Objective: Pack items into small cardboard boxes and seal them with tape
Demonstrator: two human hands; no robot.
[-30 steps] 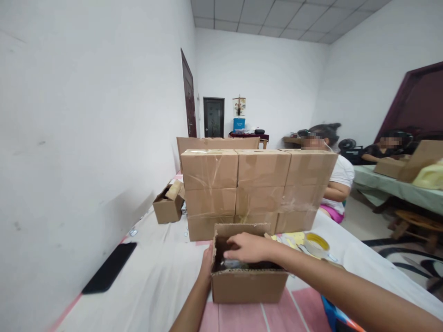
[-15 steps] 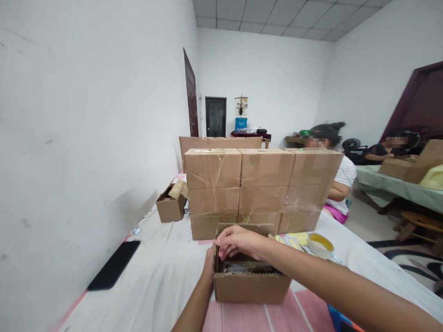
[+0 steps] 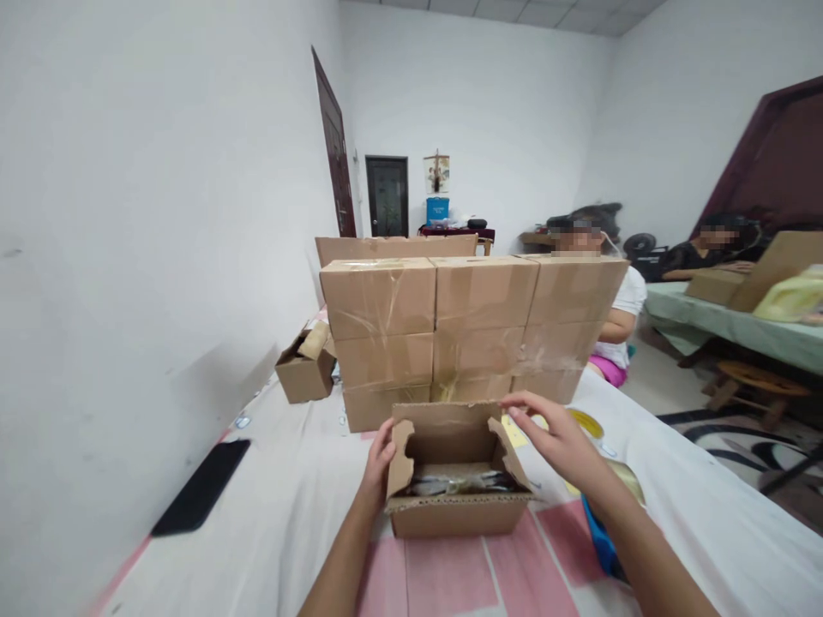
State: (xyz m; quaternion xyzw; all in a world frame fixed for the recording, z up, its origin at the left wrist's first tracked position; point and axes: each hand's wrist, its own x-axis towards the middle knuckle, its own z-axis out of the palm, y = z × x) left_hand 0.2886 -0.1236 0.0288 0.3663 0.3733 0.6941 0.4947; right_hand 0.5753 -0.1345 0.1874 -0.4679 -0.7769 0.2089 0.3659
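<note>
An open cardboard box (image 3: 459,518) stands before me, its side flaps bent and ragged at the edges. Inside, near the front wall, lie shiny clear plastic-wrapped items (image 3: 459,482) whose kind I cannot make out. My left hand (image 3: 378,463) holds the box by its left side, fingers curled against the upper edge. At the back right corner, my right hand (image 3: 554,435) has its fingers stretched out, with the fingertips at the rim and nothing in its grasp.
Behind the box rises a wall of stacked taped cartons (image 3: 485,296). A smaller open box (image 3: 303,377) and a black phone (image 3: 202,488) are on the left. Tape rolls (image 3: 586,422) and a blue object (image 3: 597,536) lie right. A person (image 3: 627,317) sits beyond the cartons.
My right hand has come out of the box and moved right to its back corner, fingers now spread. My left hand stays at the left side. The view has tilted slightly down.
</note>
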